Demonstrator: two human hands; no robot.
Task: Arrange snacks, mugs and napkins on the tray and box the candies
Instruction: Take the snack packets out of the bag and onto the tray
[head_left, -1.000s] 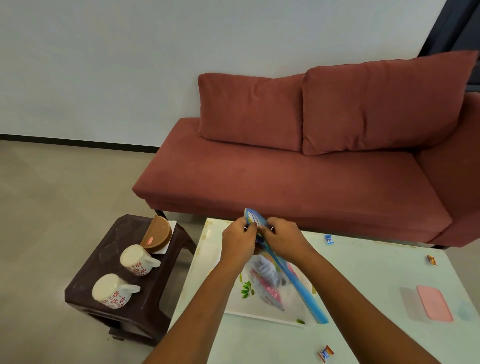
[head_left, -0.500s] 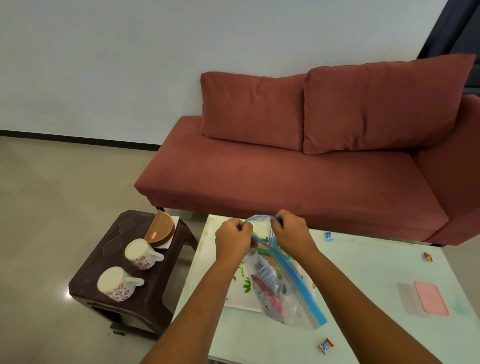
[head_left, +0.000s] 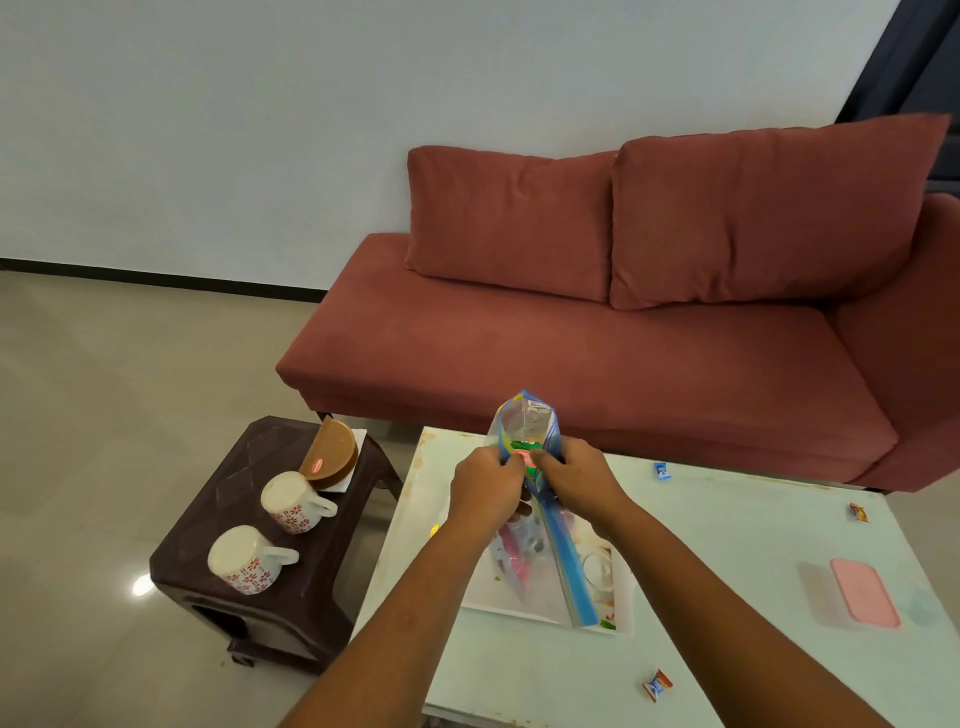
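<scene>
A clear zip bag (head_left: 530, 566) with a blue seal, holding snack packets, stands over the white floral tray (head_left: 608, 597) on the pale table (head_left: 727, 545). My left hand (head_left: 485, 486) and my right hand (head_left: 574, 475) each pinch one side of the bag's mouth, which gapes open above them. Three wrapped candies lie loose: a blue candy (head_left: 661, 470), an orange candy (head_left: 858, 512) and a near candy (head_left: 656, 685). A clear box with a pink lid (head_left: 862, 597) sits at the right. Two floral mugs (head_left: 293, 501) (head_left: 244, 558) lie on the dark stool (head_left: 218, 519).
A brown round holder (head_left: 332, 452) rests on white napkins at the stool's far corner. A red sofa (head_left: 623, 338) runs close behind the table. Tiled floor (head_left: 104, 415) spreads to the left of the stool.
The hands have pulled the bag's seal apart and then come closer together near its mouth. The bag now stands more upright, with its open top raised above the hands.
</scene>
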